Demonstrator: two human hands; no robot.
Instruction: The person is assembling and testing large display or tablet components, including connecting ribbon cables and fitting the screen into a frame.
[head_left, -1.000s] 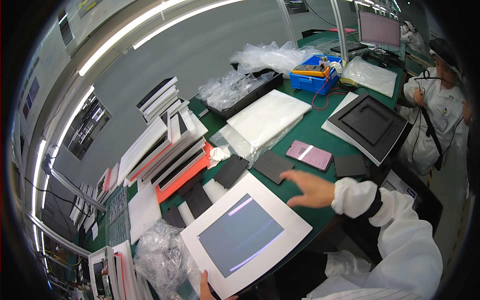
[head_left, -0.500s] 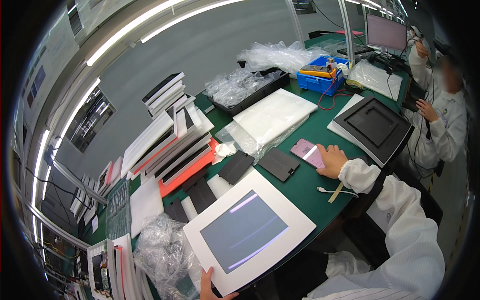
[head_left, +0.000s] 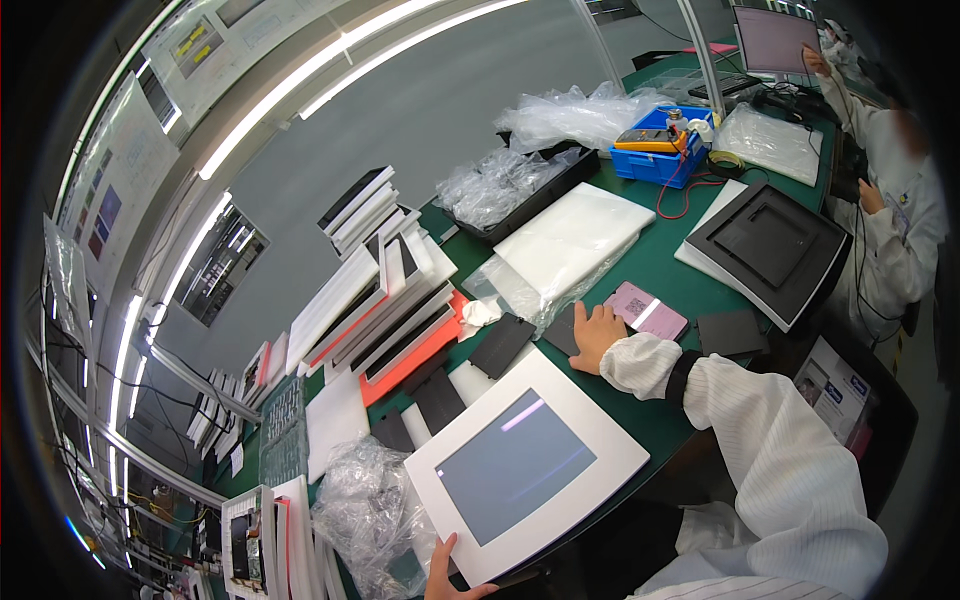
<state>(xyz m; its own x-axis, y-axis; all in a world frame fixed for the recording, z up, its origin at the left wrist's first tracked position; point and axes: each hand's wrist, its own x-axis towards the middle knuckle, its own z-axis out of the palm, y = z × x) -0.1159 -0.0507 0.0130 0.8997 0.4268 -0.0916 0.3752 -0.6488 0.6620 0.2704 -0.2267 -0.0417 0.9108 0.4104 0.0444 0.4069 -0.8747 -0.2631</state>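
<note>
A flat display (head_left: 515, 465) with a wide white frame lies tilted at the table's near edge. My left hand (head_left: 452, 572) grips its lower left edge, finger and thumb on the frame. Farther right, my right hand (head_left: 598, 338) rests with its fingers spread over a dark grey plate (head_left: 559, 330), covering part of it. Just right of those fingers lies a phone (head_left: 647, 310) with a pinkish lit screen. Another dark plate (head_left: 502, 346) lies left of the hand, and a third dark plate (head_left: 732, 333) sits right of the phone.
Stacked panels (head_left: 390, 310) and crumpled clear plastic (head_left: 365, 505) stand left. Behind are white foam sheets (head_left: 575, 235), a black bin (head_left: 545, 200) of plastic bags and a blue box (head_left: 655, 165) with a yellow meter. A black moulded panel (head_left: 770, 245) lies right; a co-worker (head_left: 895, 210) is beyond.
My right hand has left the phone and moved left onto the dark plate. The plate right of the phone now shows where my sleeve was. The view has shifted; my left hand stays on the display.
</note>
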